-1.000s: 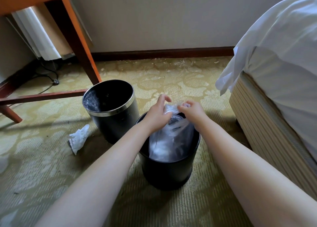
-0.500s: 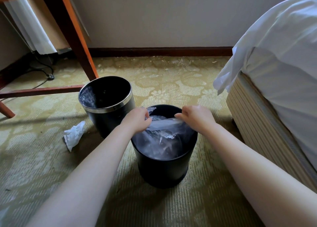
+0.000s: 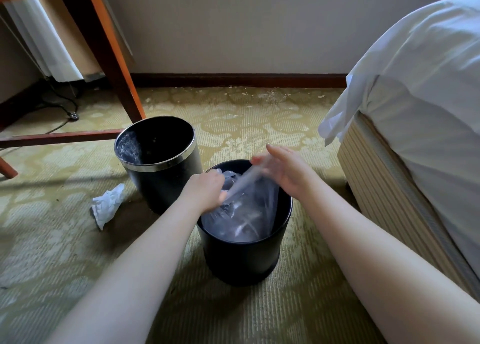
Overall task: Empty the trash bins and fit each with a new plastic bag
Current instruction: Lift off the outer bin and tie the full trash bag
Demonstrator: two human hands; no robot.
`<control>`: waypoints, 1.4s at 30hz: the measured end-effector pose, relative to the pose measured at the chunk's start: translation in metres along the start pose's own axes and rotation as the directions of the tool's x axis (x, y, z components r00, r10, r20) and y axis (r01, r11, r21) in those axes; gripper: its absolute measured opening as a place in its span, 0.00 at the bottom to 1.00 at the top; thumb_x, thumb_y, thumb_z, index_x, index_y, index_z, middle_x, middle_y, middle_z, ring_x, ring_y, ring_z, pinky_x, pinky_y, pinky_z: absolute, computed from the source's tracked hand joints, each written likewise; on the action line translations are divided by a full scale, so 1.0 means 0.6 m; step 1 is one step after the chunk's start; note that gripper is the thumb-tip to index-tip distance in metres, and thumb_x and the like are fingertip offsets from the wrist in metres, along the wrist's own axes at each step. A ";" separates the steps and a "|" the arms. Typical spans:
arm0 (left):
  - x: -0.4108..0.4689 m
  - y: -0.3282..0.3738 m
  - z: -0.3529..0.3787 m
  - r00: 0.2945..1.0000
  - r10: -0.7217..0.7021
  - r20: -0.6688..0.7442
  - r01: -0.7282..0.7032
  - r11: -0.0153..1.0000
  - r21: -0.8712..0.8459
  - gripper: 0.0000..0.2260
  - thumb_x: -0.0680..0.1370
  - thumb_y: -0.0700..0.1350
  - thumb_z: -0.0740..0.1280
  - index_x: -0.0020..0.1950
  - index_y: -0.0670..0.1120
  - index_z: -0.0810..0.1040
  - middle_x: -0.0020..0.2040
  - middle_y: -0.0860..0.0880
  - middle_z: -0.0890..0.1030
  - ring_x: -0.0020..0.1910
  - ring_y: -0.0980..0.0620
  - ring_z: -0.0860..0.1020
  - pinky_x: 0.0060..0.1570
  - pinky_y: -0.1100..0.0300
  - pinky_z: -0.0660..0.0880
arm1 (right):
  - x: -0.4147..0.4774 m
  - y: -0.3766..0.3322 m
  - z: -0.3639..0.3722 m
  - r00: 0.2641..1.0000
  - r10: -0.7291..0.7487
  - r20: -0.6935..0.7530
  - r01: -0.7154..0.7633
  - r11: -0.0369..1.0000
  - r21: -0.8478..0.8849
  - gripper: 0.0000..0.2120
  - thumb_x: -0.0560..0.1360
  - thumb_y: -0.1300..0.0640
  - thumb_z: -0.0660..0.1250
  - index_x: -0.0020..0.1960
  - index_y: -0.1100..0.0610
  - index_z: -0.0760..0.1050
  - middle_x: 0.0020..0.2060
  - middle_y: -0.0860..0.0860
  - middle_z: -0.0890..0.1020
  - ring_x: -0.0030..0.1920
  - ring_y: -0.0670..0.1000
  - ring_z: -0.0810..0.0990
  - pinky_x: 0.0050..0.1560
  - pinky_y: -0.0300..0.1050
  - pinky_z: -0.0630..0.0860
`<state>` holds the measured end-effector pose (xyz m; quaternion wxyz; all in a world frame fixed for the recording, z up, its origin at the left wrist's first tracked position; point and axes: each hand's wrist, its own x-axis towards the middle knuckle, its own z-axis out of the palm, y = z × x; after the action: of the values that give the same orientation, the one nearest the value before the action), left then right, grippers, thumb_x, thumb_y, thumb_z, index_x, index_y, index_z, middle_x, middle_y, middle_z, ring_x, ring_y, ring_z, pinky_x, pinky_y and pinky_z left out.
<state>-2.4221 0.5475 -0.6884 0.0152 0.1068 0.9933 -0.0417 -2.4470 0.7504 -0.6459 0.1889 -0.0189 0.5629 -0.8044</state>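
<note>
- My left hand (image 3: 207, 191) grips the edge of the plastic bag (image 3: 248, 214); the bag sits inside the near bin (image 3: 241, 260).
- My right hand (image 3: 287, 172), fingers straight, only touches the bag at 1 o'clock; it may slip.
- A hard pull may tear it or tip the bin.

carpet gap (image 3: 320, 221) between bin (image 3: 244, 260) and bed (image 3: 384, 188)

near bin (image 3: 241, 255): matt black | bag (image 3: 249, 208): glossy clear plastic | far bin (image 3: 166, 182): shiny metal rim | carpet (image 3: 259, 125): ribbed pile | table leg (image 3: 114, 58): varnished wood
</note>
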 end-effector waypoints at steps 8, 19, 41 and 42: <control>0.001 -0.002 -0.006 0.997 -0.075 -0.032 0.066 0.972 -0.224 0.15 0.77 0.49 0.63 0.61 0.43 0.73 0.58 0.47 0.75 0.54 0.45 0.76 0.51 0.53 0.73 | 0.011 0.059 0.014 0.998 -0.054 0.019 0.029 0.187 -0.982 0.06 0.76 0.55 0.64 0.43 0.55 0.70 0.37 0.49 0.75 0.40 0.52 0.75 0.35 0.43 0.66; 0.014 0.045 -0.050 0.980 -0.190 0.056 0.142 0.476 -0.868 0.19 0.72 0.45 0.73 0.63 0.48 0.76 0.62 0.50 0.76 0.60 0.54 0.73 0.54 0.63 0.67 | 0.019 0.009 0.026 0.951 -0.290 -0.111 0.070 0.550 -0.832 0.05 0.77 0.55 0.65 0.44 0.55 0.74 0.40 0.53 0.83 0.42 0.53 0.81 0.44 0.49 0.75; 0.009 0.056 -0.068 0.987 0.082 0.142 0.125 0.179 -0.976 0.04 0.71 0.35 0.68 0.43 0.42 0.77 0.37 0.49 0.78 0.38 0.53 0.75 0.46 0.59 0.72 | -0.006 -0.054 0.006 0.961 -0.273 0.029 0.176 0.531 -0.829 0.04 0.75 0.55 0.69 0.48 0.51 0.82 0.36 0.45 0.76 0.32 0.41 0.70 0.39 0.36 0.68; 0.008 0.054 -0.068 0.983 0.114 0.144 0.124 0.163 -0.979 0.05 0.70 0.35 0.70 0.45 0.41 0.78 0.40 0.49 0.79 0.41 0.54 0.76 0.48 0.60 0.73 | -0.005 -0.055 0.005 0.965 -0.261 0.020 0.152 0.496 -0.855 0.05 0.77 0.56 0.67 0.49 0.51 0.81 0.38 0.42 0.77 0.32 0.38 0.71 0.38 0.34 0.67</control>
<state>-2.4206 0.5834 -0.6504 0.1720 0.0639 0.7777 0.6013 -2.4527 0.7586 -0.6144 0.0263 -0.1308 0.8864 -0.4433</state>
